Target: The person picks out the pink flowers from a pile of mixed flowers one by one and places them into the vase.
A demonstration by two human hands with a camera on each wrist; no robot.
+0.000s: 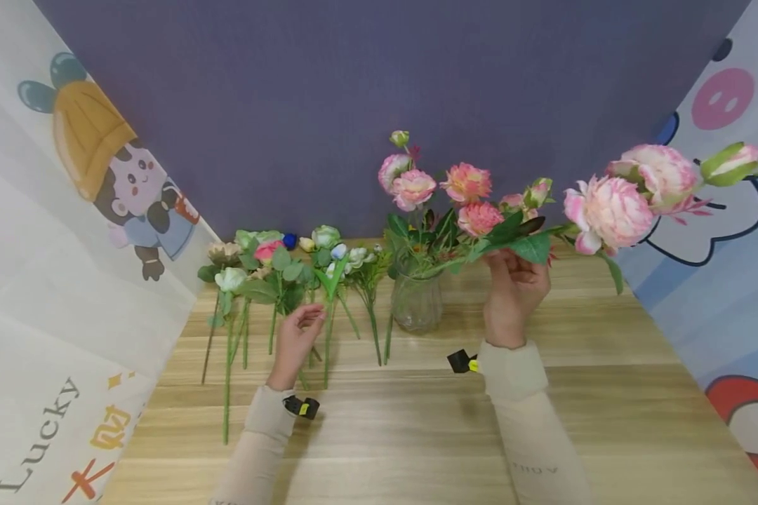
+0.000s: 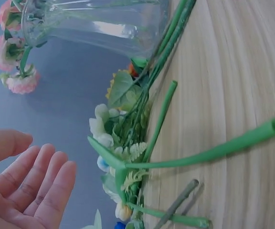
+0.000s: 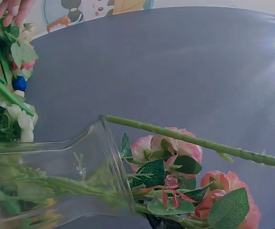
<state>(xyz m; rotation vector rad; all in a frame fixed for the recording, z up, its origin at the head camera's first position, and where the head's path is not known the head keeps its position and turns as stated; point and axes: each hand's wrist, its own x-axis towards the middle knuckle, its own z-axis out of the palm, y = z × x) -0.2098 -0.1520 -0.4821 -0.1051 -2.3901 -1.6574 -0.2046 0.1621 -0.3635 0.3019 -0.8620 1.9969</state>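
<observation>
My right hand (image 1: 514,298) pinches the stem of a pink peony spray (image 1: 615,210), its large blooms leaning out to the right. In the right wrist view, the cut end of that green stem (image 3: 199,141) is at the rim of the clear glass vase (image 3: 99,133); I cannot tell whether it touches. Several pink and coral flowers (image 1: 467,182) stand in the vase. My left hand (image 1: 298,344) hovers over the stems left of the vase, fingers loosely bent and holding nothing. Nearest it is a green stem with forked leaves (image 2: 199,155).
Loose artificial flowers lie in a row along the table's back left, among them a white one (image 1: 230,279), a deep pink one (image 1: 268,250) and a blue one (image 1: 290,240). A dark panel (image 1: 354,84) rises behind the wooden table (image 1: 404,435). Printed curtains hang on both sides.
</observation>
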